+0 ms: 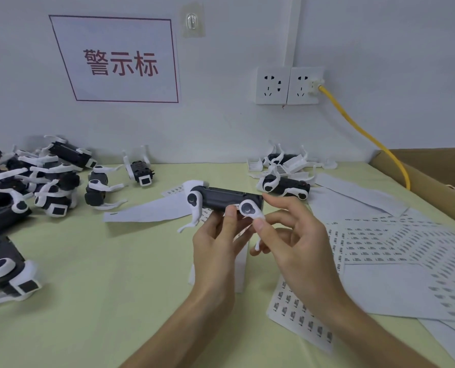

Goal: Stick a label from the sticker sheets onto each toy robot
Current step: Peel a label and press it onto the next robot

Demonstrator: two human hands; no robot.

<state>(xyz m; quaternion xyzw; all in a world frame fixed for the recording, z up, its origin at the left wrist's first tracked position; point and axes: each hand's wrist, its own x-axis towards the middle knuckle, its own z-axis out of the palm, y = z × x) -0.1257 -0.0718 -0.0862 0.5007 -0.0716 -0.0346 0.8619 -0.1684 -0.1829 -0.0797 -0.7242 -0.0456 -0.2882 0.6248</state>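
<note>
Over pale green tabletop [115,261]: gripping toy robot [221,199] from beneath with left hand [215,251], pinching its white leg with right hand [298,248] (sticker sheets [380,243] lying nearby, at right).

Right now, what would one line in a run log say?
left hand: holds toy robot | right hand: pinches its white leg | sticker sheets: at right | other robots: piled left

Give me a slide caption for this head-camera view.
A toy robot held by the left hand and right hand over sticker sheets; more robots piled at left.
</note>
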